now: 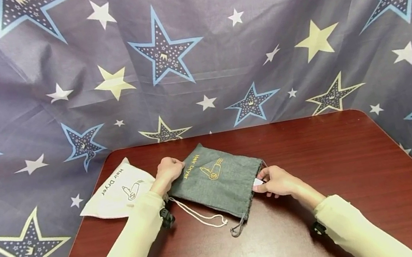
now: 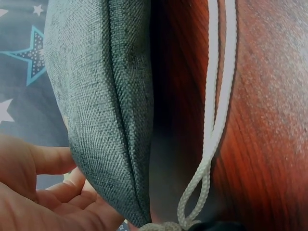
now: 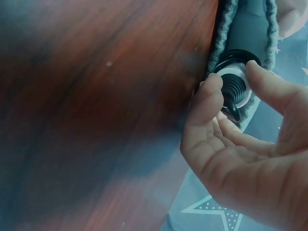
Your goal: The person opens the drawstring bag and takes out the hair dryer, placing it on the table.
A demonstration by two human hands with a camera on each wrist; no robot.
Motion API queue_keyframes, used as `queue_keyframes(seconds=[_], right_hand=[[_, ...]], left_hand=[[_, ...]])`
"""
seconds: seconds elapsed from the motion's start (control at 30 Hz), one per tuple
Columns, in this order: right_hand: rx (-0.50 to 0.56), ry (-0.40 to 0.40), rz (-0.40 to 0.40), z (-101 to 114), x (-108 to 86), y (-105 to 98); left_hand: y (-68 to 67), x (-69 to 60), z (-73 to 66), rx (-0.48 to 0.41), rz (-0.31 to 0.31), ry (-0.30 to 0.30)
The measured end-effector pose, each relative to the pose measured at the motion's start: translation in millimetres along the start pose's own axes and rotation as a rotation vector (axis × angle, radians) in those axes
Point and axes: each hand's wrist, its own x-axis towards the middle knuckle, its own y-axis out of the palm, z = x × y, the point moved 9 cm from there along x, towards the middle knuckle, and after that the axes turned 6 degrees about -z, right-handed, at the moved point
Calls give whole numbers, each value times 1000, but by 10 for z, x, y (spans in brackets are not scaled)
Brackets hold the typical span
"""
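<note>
A dark grey drawstring bag (image 1: pixel 219 185) printed "Hair Dryer" in yellow lies on the table, its mouth to the right. At the closed left end, my left hand (image 1: pixel 170 169) pinches the cloth, thumb on one side and fingers on the other; the left wrist view shows the hand (image 2: pixel 53 192) at the bag's edge (image 2: pixel 103 110). My right hand (image 1: pixel 278 180) is at the mouth. In the right wrist view its fingers and thumb grip the white-ringed end of a hair dryer handle (image 3: pixel 234 86) with a black cord sleeve. The rest of the dryer is hidden inside the bag.
A white "Hair Dryer" bag (image 1: pixel 119 195) lies to the left, partly behind the left forearm. Its white cord (image 1: pixel 198 215) trails in front of the grey bag. A grey drawstring loop (image 1: pixel 239 229) hangs toward me. The reddish-brown table (image 1: pixel 341 156) meets a star-printed curtain (image 1: pixel 200 70).
</note>
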Motion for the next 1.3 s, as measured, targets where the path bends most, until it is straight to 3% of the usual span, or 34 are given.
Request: queue_keyframes(seconds=[0.3,0.7,1.07,1.3], right_hand=[[6,5,1,-69,-46,-89],[12,-24,58,39,-61,-3],[152,55,108,60,-85,72],[203,50,139,70,-71,102]], left_hand=[[33,48,23,-15,5,0],[22,1,-30,-22,8,27],[22,-17,-44,-9,16,30],[28,-14,-56,-10,9,36]])
